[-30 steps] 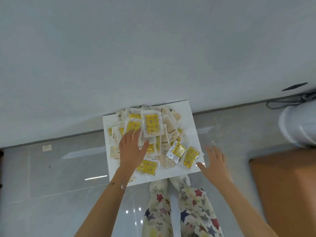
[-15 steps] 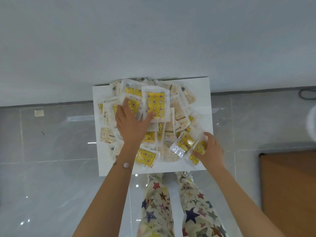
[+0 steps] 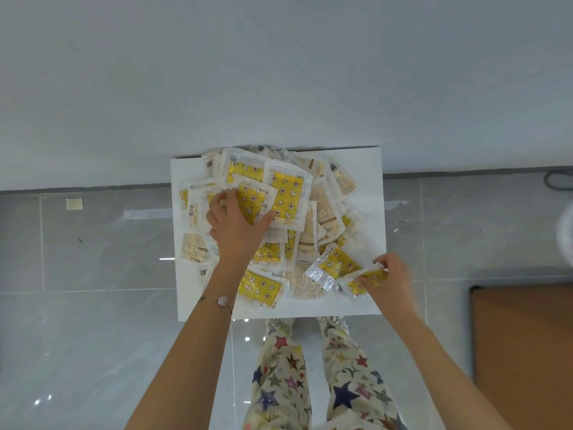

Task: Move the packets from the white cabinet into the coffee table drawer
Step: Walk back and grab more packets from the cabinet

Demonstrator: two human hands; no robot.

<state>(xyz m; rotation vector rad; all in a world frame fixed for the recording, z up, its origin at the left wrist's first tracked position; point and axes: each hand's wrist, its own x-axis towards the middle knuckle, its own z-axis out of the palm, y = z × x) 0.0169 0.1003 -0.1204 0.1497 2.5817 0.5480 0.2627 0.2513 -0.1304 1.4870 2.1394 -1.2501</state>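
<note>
A heap of yellow and clear packets (image 3: 288,197) covers the top of the white cabinet (image 3: 369,169), which stands against the wall. My left hand (image 3: 235,231) lies on the left of the heap, its fingers and thumb curled around a yellow star-patterned packet (image 3: 252,201). At the cabinet's front right, my right hand (image 3: 390,274) pinches a crumpled yellow packet (image 3: 369,279). Another yellow packet (image 3: 335,263) lies just left of it. The coffee table drawer is not in view.
Grey glossy floor tiles (image 3: 93,274) surround the cabinet. A brown wooden surface (image 3: 527,346) sits at the lower right. My legs in star-print trousers (image 3: 310,383) stand right in front of the cabinet. A dark cable (image 3: 558,180) lies by the wall at right.
My view has closed in on the cabinet. My left hand went from lying flat on the heap to curling around a packet. My right hand reached the front right packets and pinched one.
</note>
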